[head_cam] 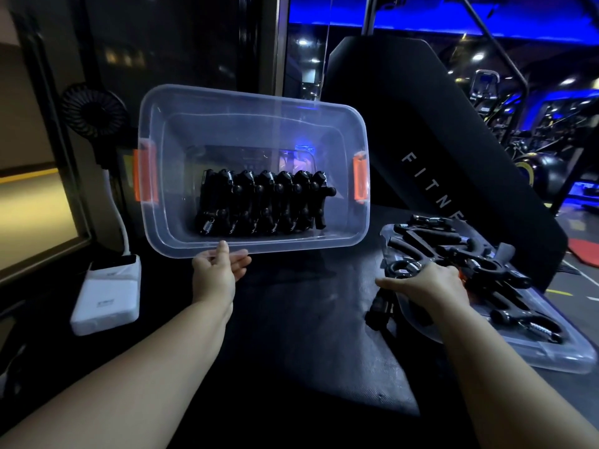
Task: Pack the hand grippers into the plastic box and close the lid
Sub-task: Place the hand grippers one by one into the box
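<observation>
A clear plastic box (168, 176) with orange latches is tipped up so its open side faces me. Several black hand grippers (262, 202) stand in a row along its lower wall. My left hand (217, 270) grips the box's near rim, thumb on top and fingers under it. To the right the clear lid (551, 348) lies flat on the black mat with several loose hand grippers (453, 251) piled on it. My right hand (428, 286) reaches onto that pile, palm down, fingers curled over a gripper there. One more gripper (381, 311) lies on the mat beside the lid.
A white power bank (107, 296) with a white cable lies on the mat at the left. A small black fan (94, 111) stands behind it. A black padded backrest (437, 150) rises behind the lid. Gym machines fill the far right.
</observation>
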